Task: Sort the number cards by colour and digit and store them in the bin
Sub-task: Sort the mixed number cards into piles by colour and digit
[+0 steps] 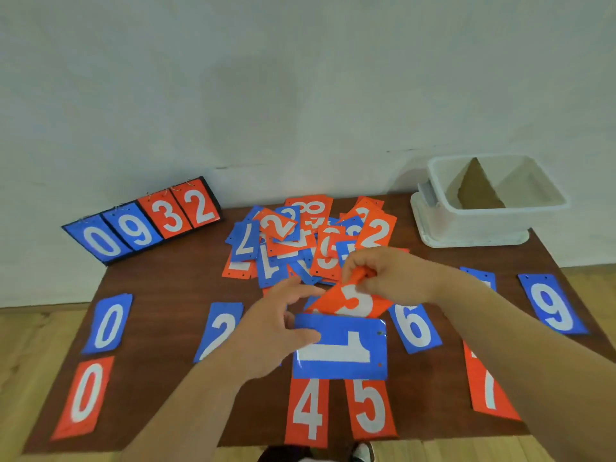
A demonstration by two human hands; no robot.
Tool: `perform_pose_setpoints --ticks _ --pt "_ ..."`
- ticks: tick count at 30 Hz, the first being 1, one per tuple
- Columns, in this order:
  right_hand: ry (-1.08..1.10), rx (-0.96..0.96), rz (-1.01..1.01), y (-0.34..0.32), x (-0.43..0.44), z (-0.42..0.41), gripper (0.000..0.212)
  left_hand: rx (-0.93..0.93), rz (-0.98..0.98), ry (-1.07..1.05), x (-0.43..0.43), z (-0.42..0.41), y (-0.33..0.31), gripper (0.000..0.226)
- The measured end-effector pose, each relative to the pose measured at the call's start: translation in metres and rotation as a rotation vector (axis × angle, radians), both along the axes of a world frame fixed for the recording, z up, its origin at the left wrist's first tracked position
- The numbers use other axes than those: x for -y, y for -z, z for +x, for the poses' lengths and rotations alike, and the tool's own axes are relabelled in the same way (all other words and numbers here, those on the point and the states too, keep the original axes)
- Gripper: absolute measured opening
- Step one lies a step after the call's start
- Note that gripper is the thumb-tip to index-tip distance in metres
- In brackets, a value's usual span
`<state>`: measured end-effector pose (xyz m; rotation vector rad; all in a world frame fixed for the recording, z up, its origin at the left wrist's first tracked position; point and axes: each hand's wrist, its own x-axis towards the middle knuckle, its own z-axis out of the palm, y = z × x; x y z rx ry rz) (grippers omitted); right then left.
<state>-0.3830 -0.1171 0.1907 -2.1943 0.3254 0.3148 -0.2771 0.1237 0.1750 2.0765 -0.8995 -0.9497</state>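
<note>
**Brown worktop, two cards in hand, sorting not done**

The brown worktop (160, 288) stands by a white wall, with wood floor around it. The white bin (483, 221) sits at the far right corner. Only a brown divider (476, 188) shows inside it, and I see no cards there. A pile (300, 241) of mixed red and blue cards lies at the far middle.

Sorted cards lie face up nearer in:
- Left: blue 0 (108, 323) and red 0 (85, 395).
- Middle: blue 2 (220, 328), red 4 (308, 415), red 5 (370, 411) and blue 6 (415, 328).
- Right: red 7 (486, 385) and blue 9 (551, 305).

The left grip (270, 331) holds the blue 1 (346, 351) by its left edge, thumb on top. The card is turned sideways and covers the tops of red 4 and red 5. The right grip (390, 278) pinches a red card (350, 303) by its far end, just beyond the blue 1. Fingers hide part of its number, so I cannot tell if it is a 3 or a 5.

The step in hand looks like sorting, with the bin for later. Next, each held card needs its own place. The bare gap between blue 0 and blue 2 looks right for the blue 1. The red card must be read first. If it is a 5, it goes on red 5. If it is a 3, it needs a new spot left of red 4.
</note>
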Motion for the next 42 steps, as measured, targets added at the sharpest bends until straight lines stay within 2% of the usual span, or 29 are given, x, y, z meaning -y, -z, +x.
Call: perform_pose_setpoints --ticks 2,3,5,8,11,14,17,23,32,36,42 --pt "-0.085 0.029 0.016 -0.007 -0.017 0.006 0.028 0.011 0.064 0.051 -0.002 -0.001 -0.009 0.049" --pt "-0.055 0.064 0.028 -0.004 -0.025 0.007 0.031 0.000 0.067 0.029 -0.004 -0.003 -0.011 0.043" --pt "0.119 0.123 0.097 0.008 -0.037 0.005 0.039 0.008 0.014 -0.109 -0.012 -0.007 -0.010 0.037" --pt "0.312 0.023 0.342 0.030 -0.050 -0.008 0.058 -0.014 -0.164 -0.413 -0.031 -0.009 0.006 0.039" --pt "0.495 -0.005 0.565 0.046 -0.073 -0.015 0.050 -0.104 -0.272 -0.570 -0.046 -0.012 0.021 0.039" --pt "0.767 0.130 0.409 0.060 -0.100 -0.009 0.029 -0.172 -0.314 -0.682 -0.057 -0.006 0.029 0.028" --pt "0.889 0.170 0.318 0.073 -0.124 0.004 0.017 -0.069 -0.259 -0.746 -0.087 0.020 0.042 0.029" --pt "0.726 0.111 0.283 0.094 -0.189 0.071 0.020 -0.014 -0.165 -0.874 -0.202 0.089 0.062 0.033" --pt "0.387 -0.031 0.171 0.127 -0.324 0.233 0.029 -0.154 -0.226 -1.165 -0.385 0.173 0.086 0.039" --pt "0.258 -0.014 0.051 0.144 -0.351 0.308 0.035 -0.143 -0.183 -1.153 -0.421 0.201 0.097 0.039" --pt "0.158 -0.129 -0.172 0.206 -0.352 0.372 0.049 -0.105 -0.103 -1.061 -0.437 0.235 0.117 0.039"
